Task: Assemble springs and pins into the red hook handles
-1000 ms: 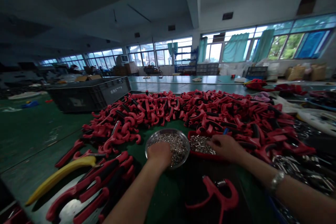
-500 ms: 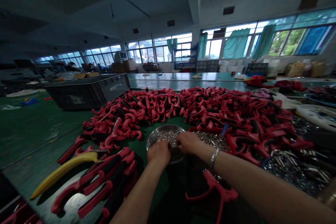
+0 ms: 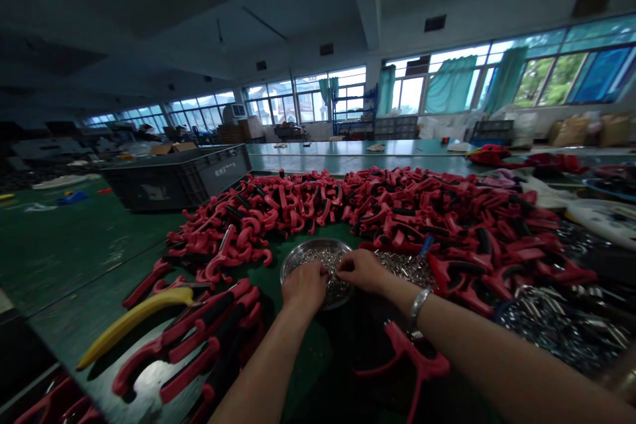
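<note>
A round steel bowl (image 3: 304, 253) of small silver metal parts sits on the green table in front of me. My left hand (image 3: 304, 286) rests curled over the bowl's near side, fingers down among the parts. My right hand (image 3: 362, 269), with a metal bracelet on the wrist, hovers over the bowl's right edge with fingertips pinched together, touching the left hand's fingers. What either hand holds is too small to make out. A red tray (image 3: 405, 264) of more silver parts lies just right of the bowl. One red handle (image 3: 415, 361) lies under my right forearm.
A big heap of red and black handles (image 3: 397, 212) covers the table behind the bowl. More red handles (image 3: 199, 338) and a yellow one (image 3: 134, 318) lie at left. A dark crate (image 3: 179, 179) stands at back left. Silver springs (image 3: 561, 324) pile at right.
My right hand left the red tray and moved left over the steel bowl, meeting the left hand. The left hand stayed on the bowl.
</note>
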`<state>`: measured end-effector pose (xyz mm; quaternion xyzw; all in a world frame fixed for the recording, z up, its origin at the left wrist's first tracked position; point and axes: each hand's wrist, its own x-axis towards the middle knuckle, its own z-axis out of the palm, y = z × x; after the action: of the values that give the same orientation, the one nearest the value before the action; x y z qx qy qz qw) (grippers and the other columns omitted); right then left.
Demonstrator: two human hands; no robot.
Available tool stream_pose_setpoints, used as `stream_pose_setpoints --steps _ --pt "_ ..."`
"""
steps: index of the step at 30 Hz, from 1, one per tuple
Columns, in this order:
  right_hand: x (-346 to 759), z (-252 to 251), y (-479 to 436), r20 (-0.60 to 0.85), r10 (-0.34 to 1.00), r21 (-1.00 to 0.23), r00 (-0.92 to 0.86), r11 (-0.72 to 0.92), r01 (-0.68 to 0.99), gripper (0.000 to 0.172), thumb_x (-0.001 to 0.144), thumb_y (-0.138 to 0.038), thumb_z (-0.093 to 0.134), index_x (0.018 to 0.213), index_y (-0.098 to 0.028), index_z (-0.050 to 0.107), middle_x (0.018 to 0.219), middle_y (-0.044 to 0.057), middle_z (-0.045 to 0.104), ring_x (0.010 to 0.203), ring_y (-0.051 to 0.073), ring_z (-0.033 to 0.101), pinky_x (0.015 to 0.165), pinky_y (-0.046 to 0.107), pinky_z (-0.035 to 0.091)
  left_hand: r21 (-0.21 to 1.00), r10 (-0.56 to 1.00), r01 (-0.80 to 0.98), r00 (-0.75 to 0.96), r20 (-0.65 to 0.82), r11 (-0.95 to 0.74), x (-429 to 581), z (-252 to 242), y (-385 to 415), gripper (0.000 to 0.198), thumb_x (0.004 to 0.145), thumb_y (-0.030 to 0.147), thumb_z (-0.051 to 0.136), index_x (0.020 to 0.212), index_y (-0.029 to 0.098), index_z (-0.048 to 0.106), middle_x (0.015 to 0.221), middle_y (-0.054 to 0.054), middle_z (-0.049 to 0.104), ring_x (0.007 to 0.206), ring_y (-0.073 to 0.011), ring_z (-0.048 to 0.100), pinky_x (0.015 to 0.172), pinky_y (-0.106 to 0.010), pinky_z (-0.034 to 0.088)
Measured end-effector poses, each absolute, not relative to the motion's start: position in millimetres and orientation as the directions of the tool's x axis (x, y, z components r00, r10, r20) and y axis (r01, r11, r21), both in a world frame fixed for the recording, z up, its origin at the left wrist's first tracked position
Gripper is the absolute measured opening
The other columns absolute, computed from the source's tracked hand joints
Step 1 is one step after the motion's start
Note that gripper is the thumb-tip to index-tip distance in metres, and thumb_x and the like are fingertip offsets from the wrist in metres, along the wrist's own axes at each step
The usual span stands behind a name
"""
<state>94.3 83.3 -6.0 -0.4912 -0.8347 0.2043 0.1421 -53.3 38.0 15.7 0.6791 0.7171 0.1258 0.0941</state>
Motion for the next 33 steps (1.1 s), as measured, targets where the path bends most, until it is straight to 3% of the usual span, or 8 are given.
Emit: stream_pose_setpoints --steps 9,15,19,27,33 --pt "98.6 1.2 79.4 0.082 0.905 -0.629 -0.418 0.373 0.682 0.018 0.084 -0.031 0.056 0.084 -0.013 0.059 0.083 0.000 0.061 0.072 0.014 0.059 0.065 0.032 0.050 0.445 0.985 0.895 -0.040 0.169 -0.040 -44.2 16.0 13.6 0.017 0.084 0.034 0.047 0.089 0.026 0.060 0.093 -0.001 0.066 0.086 -0.0185 0.060 0.066 -0.026 0.041" --pt "152.0 16.3 42.7 0.103 0.950 -0.756 -0.296 0.268 0.598 0.020 0.075 -0.033 0.064 0.073 -0.013 0.062 0.068 -0.001 0.064 0.064 0.014 0.059 0.059 0.027 0.048 0.566 0.953 0.767 0.234 0.193 -0.303 -12.0 8.1 -5.8 0.009 0.079 0.026 0.054 0.084 0.027 0.061 0.085 0.005 0.066 0.080 -0.0137 0.059 0.066 -0.022 0.039" --pt "191.4 14.4 0.8 0.054 0.987 -0.792 -0.153 0.136 0.596 0.034 0.077 -0.044 0.053 0.070 -0.013 0.065 0.059 0.001 0.064 0.053 0.014 0.058 0.045 0.022 0.043 0.624 0.926 0.690 0.334 0.177 -0.368 3.2 -3.5 -12.7 0.008 0.078 0.026 0.054 0.082 0.026 0.061 0.082 0.005 0.066 0.077 -0.0138 0.059 0.065 -0.023 0.038" --pt "208.7 -0.8 -48.6 0.129 0.991 -0.711 0.023 0.076 0.700 0.029 0.072 -0.040 0.050 0.081 -0.021 0.069 0.081 0.004 0.071 0.077 0.022 0.064 0.068 0.031 0.051 0.674 0.917 0.651 0.387 0.102 -0.350 4.9 -13.5 -18.8 0.011 0.079 0.029 0.052 0.082 0.024 0.062 0.082 0.004 0.065 0.077 -0.0138 0.058 0.064 -0.023 0.038" --pt "198.6 -22.3 -56.0 0.288 0.944 -0.581 0.159 0.041 0.813 0.037 0.077 -0.042 0.044 0.099 -0.023 0.066 0.099 0.007 0.067 0.090 0.029 0.061 0.082 0.048 0.045 0.696 0.912 0.629 0.400 0.092 -0.346 4.4 -20.7 -23.0 0.011 0.078 0.028 0.053 0.083 0.025 0.062 0.084 0.003 0.066 0.079 -0.0149 0.058 0.067 -0.023 0.040"
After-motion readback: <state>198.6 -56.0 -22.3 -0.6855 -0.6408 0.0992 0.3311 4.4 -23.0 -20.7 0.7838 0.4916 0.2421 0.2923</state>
